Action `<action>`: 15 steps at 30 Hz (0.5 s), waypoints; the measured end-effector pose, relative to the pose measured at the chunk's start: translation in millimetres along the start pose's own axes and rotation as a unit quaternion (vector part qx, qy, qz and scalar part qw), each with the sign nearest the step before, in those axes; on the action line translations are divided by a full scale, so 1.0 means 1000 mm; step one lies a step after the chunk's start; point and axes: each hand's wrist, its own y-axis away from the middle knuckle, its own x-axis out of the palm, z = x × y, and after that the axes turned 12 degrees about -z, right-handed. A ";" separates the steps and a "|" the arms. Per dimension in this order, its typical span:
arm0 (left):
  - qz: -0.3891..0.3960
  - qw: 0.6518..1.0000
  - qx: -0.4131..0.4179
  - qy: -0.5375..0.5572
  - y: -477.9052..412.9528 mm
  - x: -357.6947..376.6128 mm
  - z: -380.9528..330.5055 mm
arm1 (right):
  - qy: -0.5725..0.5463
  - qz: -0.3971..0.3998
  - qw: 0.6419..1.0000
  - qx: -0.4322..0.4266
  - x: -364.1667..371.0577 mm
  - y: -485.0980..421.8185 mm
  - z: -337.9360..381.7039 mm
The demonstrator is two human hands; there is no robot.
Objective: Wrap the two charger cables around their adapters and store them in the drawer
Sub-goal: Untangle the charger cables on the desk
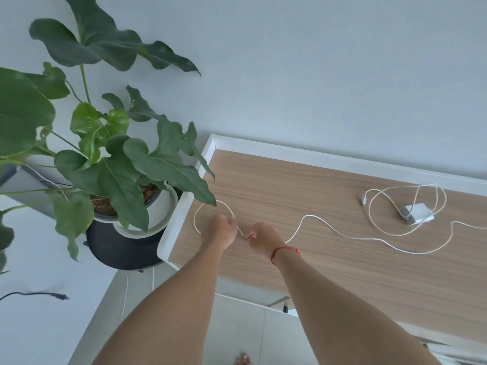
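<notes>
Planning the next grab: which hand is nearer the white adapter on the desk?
Right. The right hand is left of the adapter, pinching the cable; the left hand is farther left, beside it.

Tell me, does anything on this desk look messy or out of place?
Nothing is broken or spilled. One cable trails loose across the desk from the right hand; the other cable lies in slack loops around its adapter.

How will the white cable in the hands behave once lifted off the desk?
Likely floppy: the white cable snakes in loose curves across the desk. Probably light: the left hand and right hand merely pinch it. Its long tail may drag.
</notes>
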 end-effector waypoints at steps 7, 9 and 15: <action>-0.042 0.992 0.057 -0.104 0.010 -0.015 -0.024 | 0.024 -0.031 0.999 -0.029 -0.045 0.010 0.011; -0.057 0.989 0.083 -0.110 0.015 -0.018 -0.041 | 0.005 -0.060 0.998 -0.026 -0.065 0.012 0.006; -0.047 0.980 0.154 -0.114 0.035 -0.018 -0.130 | 0.005 -0.145 0.989 0.002 -0.145 0.029 -0.032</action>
